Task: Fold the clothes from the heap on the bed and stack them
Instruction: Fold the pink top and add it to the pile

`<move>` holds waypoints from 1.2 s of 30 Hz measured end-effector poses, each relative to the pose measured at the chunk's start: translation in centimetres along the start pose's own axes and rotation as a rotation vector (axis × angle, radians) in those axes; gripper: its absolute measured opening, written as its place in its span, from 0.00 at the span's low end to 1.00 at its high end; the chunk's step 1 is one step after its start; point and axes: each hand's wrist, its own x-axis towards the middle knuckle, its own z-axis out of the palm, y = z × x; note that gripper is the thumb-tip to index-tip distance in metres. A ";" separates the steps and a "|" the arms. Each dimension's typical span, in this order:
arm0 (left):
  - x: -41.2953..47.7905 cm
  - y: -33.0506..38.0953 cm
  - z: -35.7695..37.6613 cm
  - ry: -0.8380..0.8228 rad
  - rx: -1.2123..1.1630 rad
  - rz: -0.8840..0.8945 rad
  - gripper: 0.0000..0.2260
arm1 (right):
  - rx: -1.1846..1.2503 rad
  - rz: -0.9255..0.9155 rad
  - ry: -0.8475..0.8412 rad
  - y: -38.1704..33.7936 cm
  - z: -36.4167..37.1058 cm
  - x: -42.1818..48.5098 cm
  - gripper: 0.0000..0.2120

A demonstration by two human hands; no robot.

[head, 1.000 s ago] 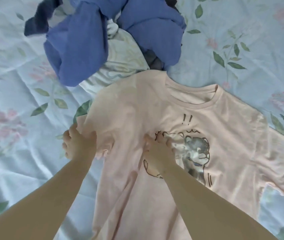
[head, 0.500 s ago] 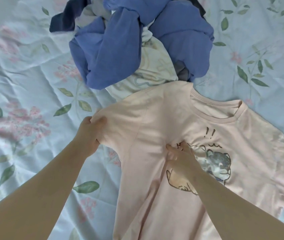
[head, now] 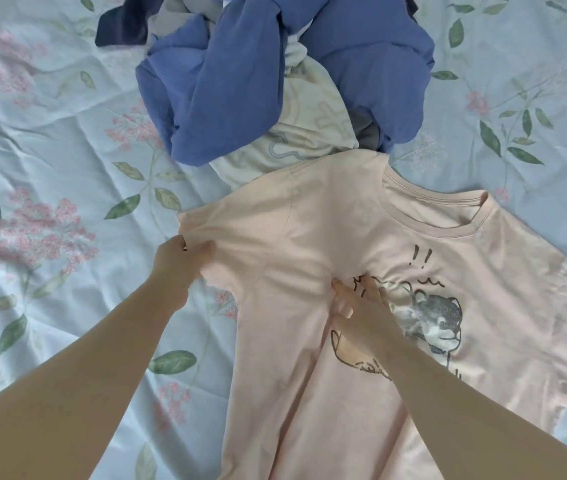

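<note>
- Far left, the bed sheet (head: 50, 133): pale blue, printed with pink flower sprays and green leaves, creased all over. It carries everything here.
- My left hand (head: 179, 268) is out over the near-left part of the bed. Thumb and fingers are clamped together on the hem of the T-shirt's left-hand sleeve (head: 212, 233), and the cloth bunches between them.
- Further up the bed, towards the far side, there's the heap (head: 275, 81), still unfolded. A dark navy piece (head: 119, 26) sticks out at its left.
- A big blue garment (head: 226, 98) is draped over most of the heap, twisted and rumpled.
- A cream garment (head: 309, 133) with faint line drawings pokes out underneath. Its near edge touches the shoulder of the shirt.
- The pink T-shirt (head: 292, 237) lies face up on the sheet, just in front of the heap. It runs from the middle of the bed down towards me and off to the right, with long wrinkles in the body.
- My right hand (head: 361, 317) presses down on the chest of the shirt, fingers bent and close together. Whether they pinch any cloth under them, I cannot tell.
- Just right of that hand is the print (head: 437, 317): a grey cartoon bear-like animal in dark outline, partly under my wrist.
- Above it are two hand-drawn exclamation marks (head: 420, 258) and a small squiggle, the only writing I can read.
- The ribbed neckline (head: 448, 230) lies open, towards the far right.
</note>
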 end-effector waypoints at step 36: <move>-10.0 -2.5 19.5 -0.154 1.298 0.578 0.28 | 0.720 0.611 0.789 18.7 -6.1 -6.0 0.13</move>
